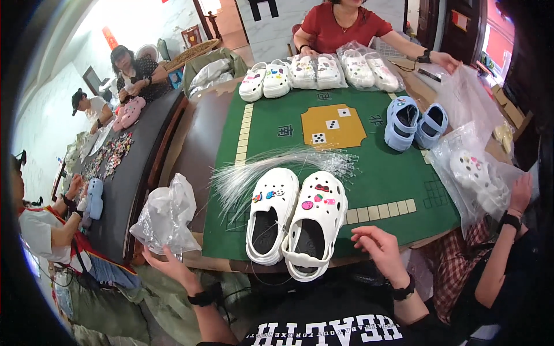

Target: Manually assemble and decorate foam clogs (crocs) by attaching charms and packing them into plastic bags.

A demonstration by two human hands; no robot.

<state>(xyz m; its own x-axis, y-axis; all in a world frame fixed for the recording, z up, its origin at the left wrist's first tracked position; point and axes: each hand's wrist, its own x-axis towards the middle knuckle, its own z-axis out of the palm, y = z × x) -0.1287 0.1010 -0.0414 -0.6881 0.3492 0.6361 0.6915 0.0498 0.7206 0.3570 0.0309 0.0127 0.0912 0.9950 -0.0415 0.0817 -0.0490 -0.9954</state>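
White clogs (301, 209) stand side by side at the near edge of the green table (375, 179), toes toward clear strands (262, 173); left hand (170, 268) touches the bag (167, 216), grip closure cannot be determined; right hand (376, 248) is near the clogs, grip wide.

The nearest white shoes (319, 214) have insole marks (310, 247) too small to tell; loose bits (117, 154) likewise; top edge crops the person in red (345, 27).
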